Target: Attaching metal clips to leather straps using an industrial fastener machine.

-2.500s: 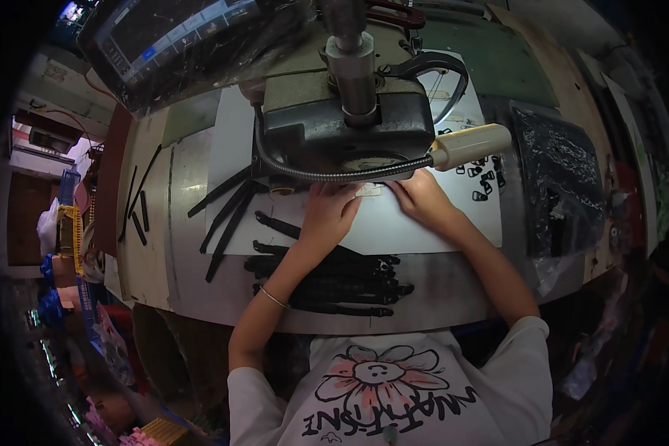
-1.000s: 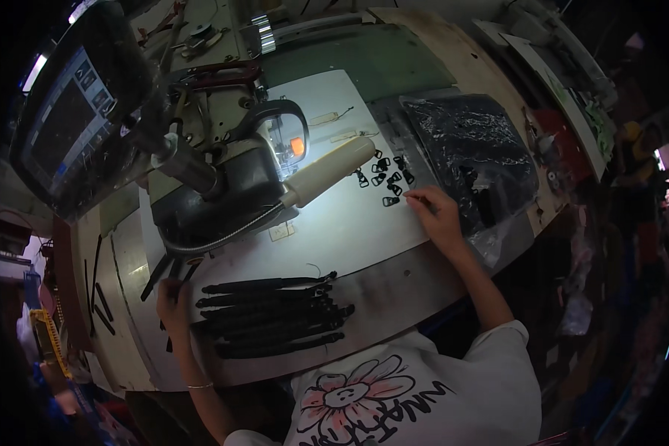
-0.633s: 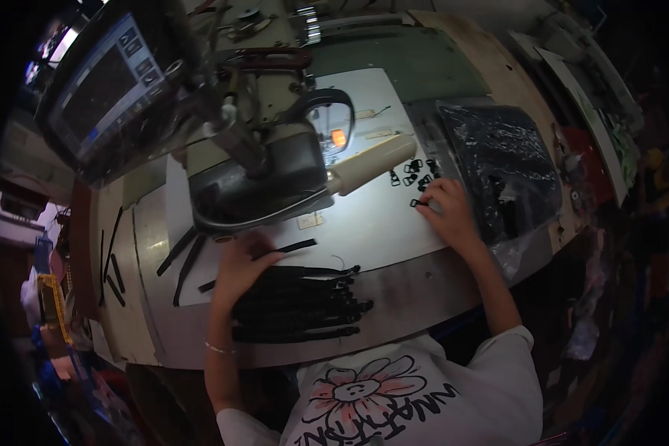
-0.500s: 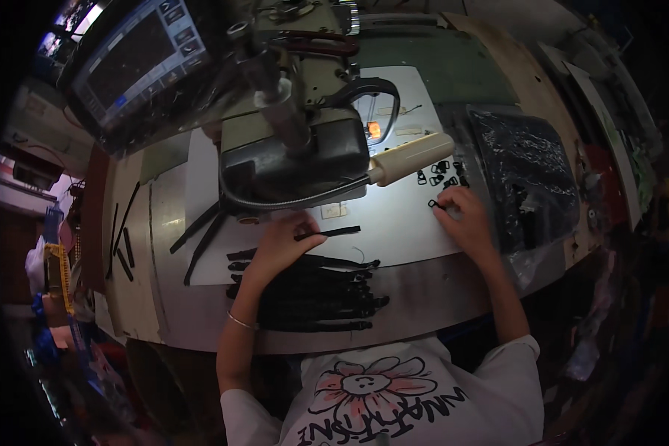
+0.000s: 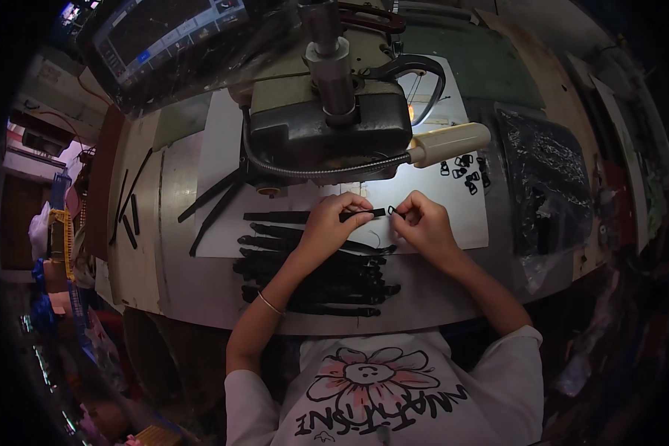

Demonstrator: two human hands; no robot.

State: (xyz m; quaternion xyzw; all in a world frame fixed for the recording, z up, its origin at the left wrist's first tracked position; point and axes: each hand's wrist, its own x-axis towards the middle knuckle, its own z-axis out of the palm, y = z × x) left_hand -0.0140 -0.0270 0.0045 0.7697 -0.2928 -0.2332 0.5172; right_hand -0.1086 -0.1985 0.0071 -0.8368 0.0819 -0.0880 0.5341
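Observation:
Between the fingers of my left hand (image 5: 337, 223) is a black strap (image 5: 279, 217), its short end poking out to the right. My right hand (image 5: 427, 224) pinches a small black buckle (image 5: 392, 211) right beside that end; whether the two touch I cannot tell. Just below my hands lies a pile of black straps (image 5: 312, 271) with small fittings at their right ends. Several loose black buckles (image 5: 467, 172) are scattered on the white sheet (image 5: 464, 223) up and to the right of my right hand.
A sewing machine head (image 5: 327, 134) with a cream lamp (image 5: 450, 144) overhangs the work area. At upper left is a screen (image 5: 171, 37). A plastic bag of black material (image 5: 543, 171) lies right. More black strips (image 5: 130, 212) rest on the left side.
My right hand has come left from the loose buckles, bringing one to the strap end. My left hand has shifted right with the strap. The view has moved slightly.

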